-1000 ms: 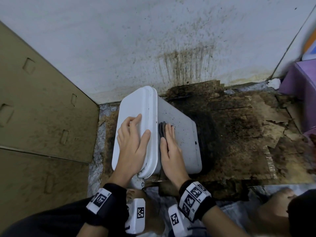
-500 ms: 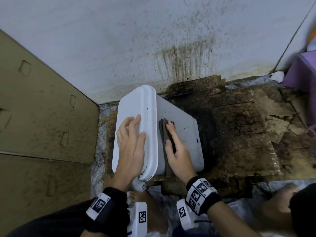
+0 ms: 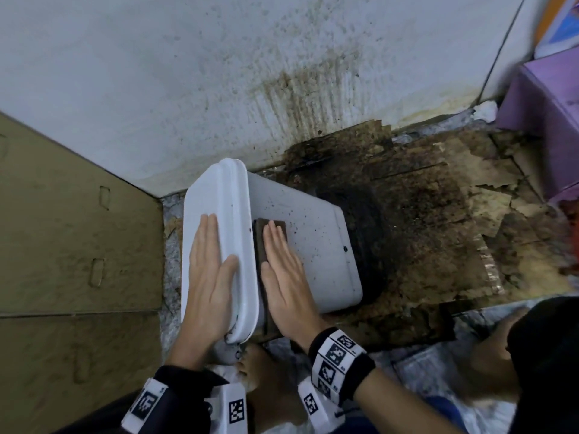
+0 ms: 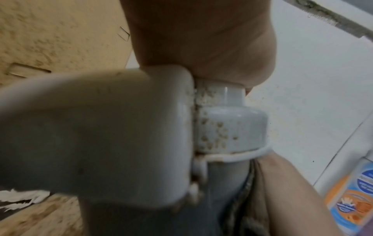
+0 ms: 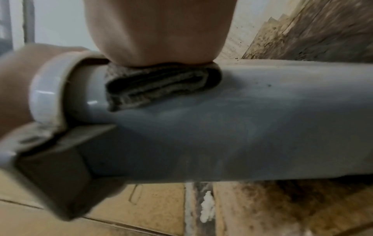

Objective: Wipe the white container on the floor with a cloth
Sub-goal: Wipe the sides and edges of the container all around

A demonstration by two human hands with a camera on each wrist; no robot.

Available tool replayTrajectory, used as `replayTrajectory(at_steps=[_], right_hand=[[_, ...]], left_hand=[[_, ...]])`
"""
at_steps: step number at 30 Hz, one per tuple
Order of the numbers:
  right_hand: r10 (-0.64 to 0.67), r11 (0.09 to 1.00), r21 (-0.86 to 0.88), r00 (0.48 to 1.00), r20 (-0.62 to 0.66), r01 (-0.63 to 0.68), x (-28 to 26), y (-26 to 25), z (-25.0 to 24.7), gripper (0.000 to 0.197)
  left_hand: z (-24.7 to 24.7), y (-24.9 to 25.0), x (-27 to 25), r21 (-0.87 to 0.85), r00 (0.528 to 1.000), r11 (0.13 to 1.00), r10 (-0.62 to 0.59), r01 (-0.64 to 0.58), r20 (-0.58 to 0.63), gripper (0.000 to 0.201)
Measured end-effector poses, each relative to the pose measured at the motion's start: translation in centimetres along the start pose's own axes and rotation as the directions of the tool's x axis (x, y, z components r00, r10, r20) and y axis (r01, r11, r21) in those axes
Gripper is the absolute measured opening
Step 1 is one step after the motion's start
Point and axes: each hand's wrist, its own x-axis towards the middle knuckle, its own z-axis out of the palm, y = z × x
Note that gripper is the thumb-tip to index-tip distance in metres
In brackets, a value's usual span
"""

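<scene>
Head view — left hand (image 3: 210,278) flat, fingers straight, on lid (image 3: 219,195) of tipped white container (image 3: 313,245); right hand (image 3: 286,274) flat, pressing dark cloth (image 3: 261,242) against its side.

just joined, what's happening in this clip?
A person is wiping a white container that lies on its side on a dirty floor. The left hand rests flat on the lid end to steady it. The right hand presses a folded dark cloth against the speckled side, beside the lid rim.
</scene>
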Motion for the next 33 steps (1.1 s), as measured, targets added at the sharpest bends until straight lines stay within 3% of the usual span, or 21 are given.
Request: replayTrajectory(at_steps=[3,8,12,17,20,23,25,30,33], right_hand=[[-0.01,1.0,-0.011,1.0,-0.01,0.01,-0.4,3.5,-1.0,0.055],[0.225,0.974,0.001,0.97,-0.092,-0.226,-0.6,10.5,-2.1,0.053],[0.268,0.963,0.022,0.959,-0.094,-0.268,-0.3,7.2,-1.0,0.058],[0.028,0.999,0.021,0.998,0.06,-0.029,-1.3,-1.2,0.9,0.059],[0.023,1.0,-0.002,0.995,0.094,-0.023,-0.7,1.9,-0.2,0.057],[0.246,0.969,-0.006,0.969,0.011,-0.246,0.4,6.2,-1.3,0.055],[0.318,0.948,0.015,0.948,-0.025,-0.317,0.6,5.9,-1.1,0.058],[0.136,0.989,0.054,0.99,0.038,-0.138,-2.0,0.1,0.9,0.058],[0.108,0.994,0.015,0.991,0.073,-0.109,-1.5,2.5,0.1,0.057]], left_hand=[[-0.2,-0.1,-0.1,-0.016,0.999,0.999,-0.029,0.029,0.018,0.067],[-0.8,-0.2,-0.2,-0.058,0.999,0.997,-0.044,0.045,0.019,0.071],[-0.9,-0.3,-0.3,-0.088,0.997,0.993,-0.079,0.081,0.024,0.07],[-0.8,-0.3,-0.3,-0.099,0.996,0.992,-0.078,0.081,0.032,0.067],[-0.9,-0.5,-0.3,-0.108,0.996,0.991,-0.081,0.085,0.033,0.066],[-0.8,-0.2,-0.3,-0.095,0.997,0.993,-0.067,0.069,0.028,0.069],[-0.6,-0.1,-0.1,-0.087,0.999,0.995,-0.049,0.051,0.023,0.069],[-0.7,-0.5,0.0,-0.094,0.998,0.993,-0.061,0.064,0.034,0.069],[-1.0,-0.9,-0.1,-0.113,0.996,0.99,-0.082,0.084,0.026,0.067]])
